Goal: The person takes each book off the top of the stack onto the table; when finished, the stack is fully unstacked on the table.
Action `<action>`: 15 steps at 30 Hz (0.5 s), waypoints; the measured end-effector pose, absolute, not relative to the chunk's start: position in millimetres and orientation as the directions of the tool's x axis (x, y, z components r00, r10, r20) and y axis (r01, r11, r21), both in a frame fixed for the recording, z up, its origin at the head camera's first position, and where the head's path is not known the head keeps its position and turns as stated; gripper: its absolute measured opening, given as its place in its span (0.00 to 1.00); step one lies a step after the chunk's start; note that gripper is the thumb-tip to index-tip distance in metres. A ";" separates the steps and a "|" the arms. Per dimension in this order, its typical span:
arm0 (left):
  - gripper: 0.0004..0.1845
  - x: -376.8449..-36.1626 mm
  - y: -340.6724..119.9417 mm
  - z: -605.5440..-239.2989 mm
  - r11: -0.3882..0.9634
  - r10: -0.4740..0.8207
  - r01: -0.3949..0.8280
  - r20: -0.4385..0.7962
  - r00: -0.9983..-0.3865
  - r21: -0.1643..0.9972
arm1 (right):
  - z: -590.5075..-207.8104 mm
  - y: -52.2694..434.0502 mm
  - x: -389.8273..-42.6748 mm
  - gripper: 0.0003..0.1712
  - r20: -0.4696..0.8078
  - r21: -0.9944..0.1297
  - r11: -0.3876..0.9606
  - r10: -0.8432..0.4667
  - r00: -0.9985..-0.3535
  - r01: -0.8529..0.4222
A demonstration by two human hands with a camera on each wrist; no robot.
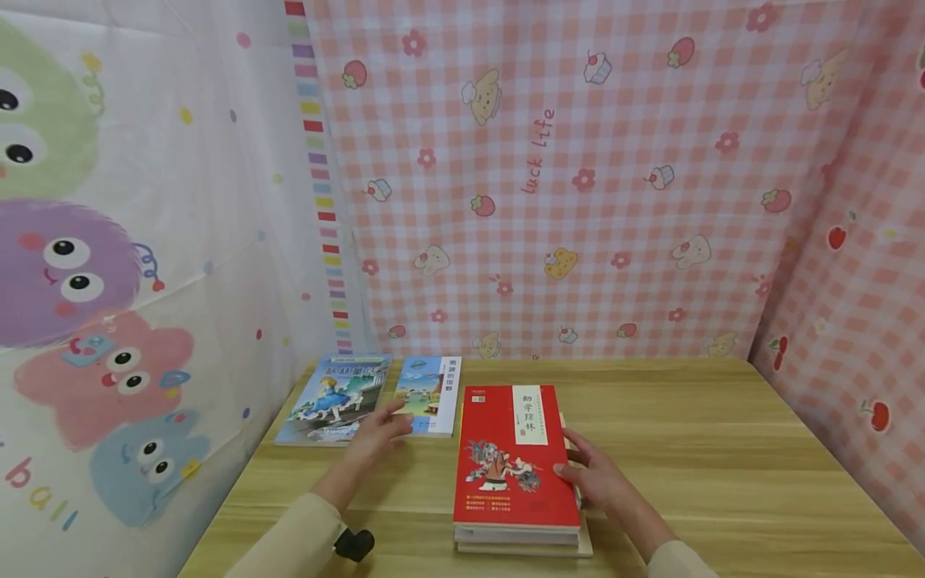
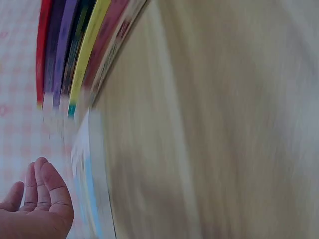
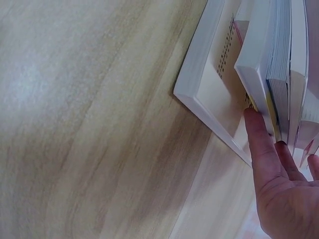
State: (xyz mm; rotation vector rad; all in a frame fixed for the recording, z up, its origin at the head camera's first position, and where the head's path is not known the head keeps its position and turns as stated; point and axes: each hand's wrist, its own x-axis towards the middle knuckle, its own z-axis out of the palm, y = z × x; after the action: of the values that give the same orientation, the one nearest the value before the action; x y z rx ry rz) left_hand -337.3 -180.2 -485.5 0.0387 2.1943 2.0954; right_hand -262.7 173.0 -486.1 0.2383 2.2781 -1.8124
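A stack of books (image 1: pixel 516 536) lies on the table, topped by a red-covered book (image 1: pixel 499 449). My right hand (image 1: pixel 596 470) touches the stack's right side, its thumb at the edge of the red cover. The right wrist view shows extended fingers (image 3: pixel 264 149) against the book edges; the lowest book (image 3: pixel 199 94) juts out beyond those above. My left hand (image 1: pixel 376 437), fingers extended and holding nothing, is over or beside two books at the left: one with a blue-dressed figure (image 1: pixel 336 401), one with a blue and white cover (image 1: pixel 429 393). Colored spines (image 2: pixel 75 50) show in the left wrist view.
The wooden table (image 1: pixel 672 433) reaches back to a pink checked curtain (image 1: pixel 578 225). A white curtain with cartoon creatures (image 1: pixel 238 201) hangs at the left, and another checked curtain (image 1: pixel 853 321) at the right. A black strap piece (image 1: pixel 354 545) sits at the left wrist.
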 end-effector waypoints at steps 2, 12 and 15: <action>0.30 -332.7 -168.5 -486.9 0.050 0.112 -0.065 -0.070 -0.991 0.997 | -485.7 172.5 -263.2 0.41 -0.272 -0.936 0.234 -0.006 -0.962 0.264; 0.33 -314.3 -121.8 -497.2 0.116 0.268 -0.112 -0.140 -0.953 0.987 | -485.2 171.7 -264.3 0.42 -0.270 -0.931 0.253 0.000 -0.963 0.261; 0.34 -311.4 -114.3 -498.3 0.109 0.269 -0.114 -0.140 -0.953 0.988 | -484.7 171.4 -262.5 0.41 -0.268 -0.931 0.256 0.002 -0.963 0.260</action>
State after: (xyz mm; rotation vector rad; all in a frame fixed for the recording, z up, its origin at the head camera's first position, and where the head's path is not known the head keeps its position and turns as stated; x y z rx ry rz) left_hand -311.4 -114.3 -498.3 0.1531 2.1058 1.9184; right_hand -262.5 171.4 -484.7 0.2459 2.3123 -1.7799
